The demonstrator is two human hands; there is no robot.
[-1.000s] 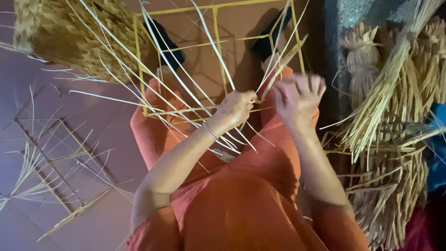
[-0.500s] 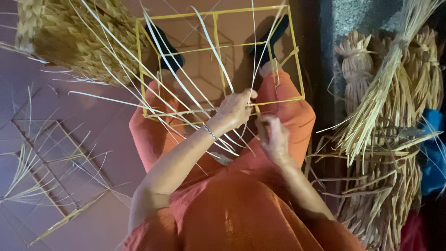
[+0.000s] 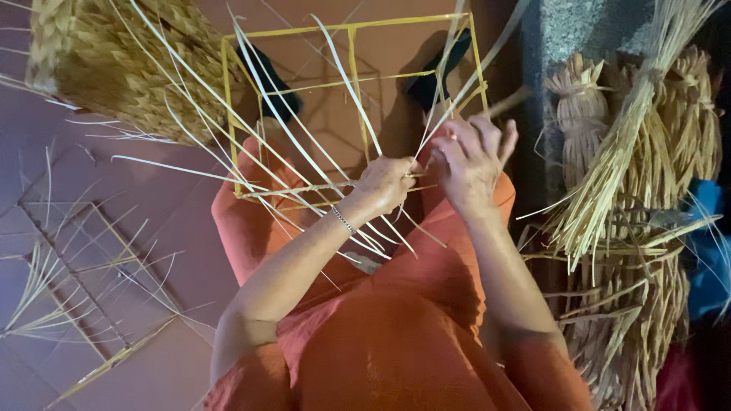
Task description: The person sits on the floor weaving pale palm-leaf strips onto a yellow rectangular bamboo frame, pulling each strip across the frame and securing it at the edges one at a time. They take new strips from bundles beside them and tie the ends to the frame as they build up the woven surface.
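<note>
While both hands meet at the near rail of the yellow wire frame, the lines below take that frame as the landmark.

Frame: the yellow wire frame (image 3: 350, 106) stands on the reddish floor beyond the orange-clad lap, with its near lower rail over the knees.
Strands: pale straw strands (image 3: 289, 144) are hooked along the near rail and fan up and to the left across the frame; their short ends hang below the rail.
Left hand: the left hand (image 3: 387, 183) sits on the near rail, right of the frame's middle, with its fingers curled and pinching a strand against the rail; a thin bracelet circles its wrist.
Right hand: the right hand (image 3: 470, 160) is just right of the left hand and touches it at the rail, with its fingers bent and loosely spread around strands that rise toward the frame's far right corner. I cannot tell how firmly it pinches them.
Change: half a second ago the right hand lay lower, over the lap below the rail; it has come up to the rail beside the left hand, which has kept its place.
Woven basket: a woven basket (image 3: 114, 68) lies at the frame's far left corner.
Bundles: tied straw bundles (image 3: 624, 167) are stacked to the right of the frame.
Loose stalks: loose stalks (image 3: 68, 289) are scattered on the floor left of the frame, nearer the person.
</note>
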